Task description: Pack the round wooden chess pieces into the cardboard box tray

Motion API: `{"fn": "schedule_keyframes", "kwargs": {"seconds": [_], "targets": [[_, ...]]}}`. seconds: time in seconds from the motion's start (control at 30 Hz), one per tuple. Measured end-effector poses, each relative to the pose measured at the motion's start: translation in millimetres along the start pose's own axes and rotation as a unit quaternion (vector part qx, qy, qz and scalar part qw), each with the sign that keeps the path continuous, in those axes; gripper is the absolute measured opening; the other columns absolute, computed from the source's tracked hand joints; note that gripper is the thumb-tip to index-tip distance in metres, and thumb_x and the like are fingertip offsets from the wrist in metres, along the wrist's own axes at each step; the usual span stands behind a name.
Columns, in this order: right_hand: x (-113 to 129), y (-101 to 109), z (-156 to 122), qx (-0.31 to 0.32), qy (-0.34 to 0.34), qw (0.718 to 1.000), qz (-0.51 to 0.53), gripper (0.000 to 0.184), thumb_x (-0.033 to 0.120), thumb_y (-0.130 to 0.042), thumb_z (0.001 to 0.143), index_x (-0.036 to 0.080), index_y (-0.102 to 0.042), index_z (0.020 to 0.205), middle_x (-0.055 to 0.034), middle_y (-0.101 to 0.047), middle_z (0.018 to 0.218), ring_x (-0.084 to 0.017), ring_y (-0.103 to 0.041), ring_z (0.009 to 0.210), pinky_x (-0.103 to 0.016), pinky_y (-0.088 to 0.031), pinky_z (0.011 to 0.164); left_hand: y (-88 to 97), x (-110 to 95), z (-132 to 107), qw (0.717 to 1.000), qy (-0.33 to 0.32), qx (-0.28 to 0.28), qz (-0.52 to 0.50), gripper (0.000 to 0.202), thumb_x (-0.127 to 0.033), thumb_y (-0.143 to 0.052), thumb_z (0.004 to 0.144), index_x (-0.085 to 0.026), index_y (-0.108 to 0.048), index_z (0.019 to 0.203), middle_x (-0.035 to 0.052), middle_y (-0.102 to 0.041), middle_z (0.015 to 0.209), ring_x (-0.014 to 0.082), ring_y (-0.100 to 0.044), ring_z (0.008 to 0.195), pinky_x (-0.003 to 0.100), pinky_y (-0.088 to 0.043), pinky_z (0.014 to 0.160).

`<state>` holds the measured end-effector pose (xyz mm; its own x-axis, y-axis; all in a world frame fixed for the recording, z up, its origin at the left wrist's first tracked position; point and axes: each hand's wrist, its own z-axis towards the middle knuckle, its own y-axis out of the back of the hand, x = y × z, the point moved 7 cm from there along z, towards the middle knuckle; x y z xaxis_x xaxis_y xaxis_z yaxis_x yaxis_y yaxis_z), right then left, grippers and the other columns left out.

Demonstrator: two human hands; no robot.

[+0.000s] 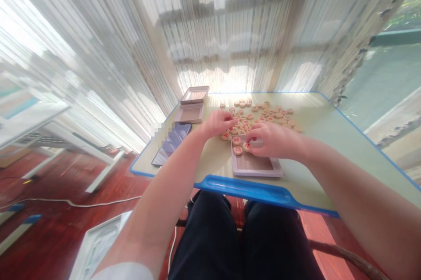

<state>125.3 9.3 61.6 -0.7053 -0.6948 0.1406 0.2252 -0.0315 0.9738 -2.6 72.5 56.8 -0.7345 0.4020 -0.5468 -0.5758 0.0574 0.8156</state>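
Observation:
Round wooden Chinese chess pieces (pixel 245 122) with red characters lie in a loose pile on the table. Over the pile's left side is my left hand (pixel 219 123), its fingers drawn together at the pieces; what they hold is hidden. A shallow open box (pixel 256 167) lies in front of the pile, with a few pieces along its left side. My right hand (pixel 271 140) is above this box, fingers curled, with its fingertips on a Chinese chess piece (pixel 247 147) inside. Part of the box's far rim is hidden behind my right hand.
The pale folding table (pixel 342 139) has a blue edge and a blue front tray (pixel 246 190). At the left lie a phone (pixel 173 143) and two more shallow box parts, one (pixel 190 113) in front of the other (pixel 195 95). Sheer curtains (pixel 230 30) hang behind the table.

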Motion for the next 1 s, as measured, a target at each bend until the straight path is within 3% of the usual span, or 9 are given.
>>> {"fn": "schedule_keyframes", "kwargs": {"seconds": [0.17, 0.33, 0.5, 0.63, 0.83, 1.0], "targets": [[12.9, 4.1, -0.2, -0.049, 0.032, 0.998, 0.02, 0.018, 0.03, -0.062, 0.076, 0.022, -0.072, 0.089, -0.0045, -0.065, 0.086, -0.019, -0.06, 0.082, -0.028, -0.044, 0.07, -0.1, 0.5, 1.5, 1.0, -0.01, -0.009, 0.014, 0.027, -0.035, -0.054, 0.077, -0.015, -0.062, 0.062, 0.0, -0.063, 0.058, 0.0095, -0.049, 0.053, 0.021, -0.036, 0.052], [22.7, 0.9, 0.2, -0.071, 0.061, 0.995, -0.023, 0.019, 0.032, -0.061, 0.078, 0.023, -0.072, 0.091, -0.0052, -0.066, 0.086, -0.022, -0.06, 0.088, -0.034, -0.044, 0.081, -0.6, 1.1, 2.0, 1.0, -0.018, -0.012, 0.017, 0.026, -0.035, -0.052, 0.078, -0.015, -0.064, 0.064, 0.0006, -0.063, 0.059, 0.0102, -0.05, 0.054, 0.022, -0.036, 0.051], [20.4, -1.0, 0.4, -0.081, 0.067, 0.994, -0.021, 0.018, 0.031, -0.061, 0.078, 0.023, -0.072, 0.089, -0.0047, -0.065, 0.082, -0.021, -0.058, 0.084, -0.031, -0.044, 0.074, 4.9, -3.5, 1.6, 0.998, -0.042, -0.044, 0.009, 0.026, -0.033, -0.051, 0.078, -0.015, -0.066, 0.069, 0.0005, -0.065, 0.062, 0.0106, -0.053, 0.058, 0.021, -0.036, 0.054], [21.4, -3.7, 0.8, -0.072, 0.078, 0.994, -0.004, 0.018, 0.03, -0.059, 0.079, 0.023, -0.072, 0.09, -0.0045, -0.065, 0.082, -0.02, -0.058, 0.084, -0.031, -0.044, 0.077, 12.8, -5.9, -0.5, 0.996, -0.029, -0.08, 0.001, 0.027, -0.033, -0.049, 0.08, -0.014, -0.067, 0.073, 0.0005, -0.065, 0.062, 0.0105, -0.054, 0.058, 0.022, -0.037, 0.055], [23.1, -2.2, 1.1, -0.063, 0.081, 0.995, 0.016, 0.019, 0.03, -0.059, 0.079, 0.023, -0.071, 0.091, -0.005, -0.065, 0.083, -0.02, -0.058, 0.085, -0.031, -0.044, 0.076, 16.1, -7.2, -2.3, 0.995, -0.028, -0.091, -0.001, 0.027, -0.032, -0.049, 0.08, -0.014, -0.068, 0.073, 0.0012, -0.065, 0.062, 0.0106, -0.053, 0.059, 0.022, -0.037, 0.057], [9.9, 3.8, 0.3, -0.057, 0.022, 0.998, 0.024, 0.019, 0.028, -0.062, 0.075, 0.024, -0.072, 0.091, -0.0047, -0.065, 0.087, -0.018, -0.059, 0.08, -0.028, -0.043, 0.068, 15.6, -6.3, -1.8, 0.996, -0.021, -0.082, 0.005, 0.029, -0.034, -0.05, 0.08, -0.014, -0.068, 0.074, 0.0007, -0.064, 0.061, 0.0105, -0.052, 0.057, 0.022, -0.036, 0.055]]}}
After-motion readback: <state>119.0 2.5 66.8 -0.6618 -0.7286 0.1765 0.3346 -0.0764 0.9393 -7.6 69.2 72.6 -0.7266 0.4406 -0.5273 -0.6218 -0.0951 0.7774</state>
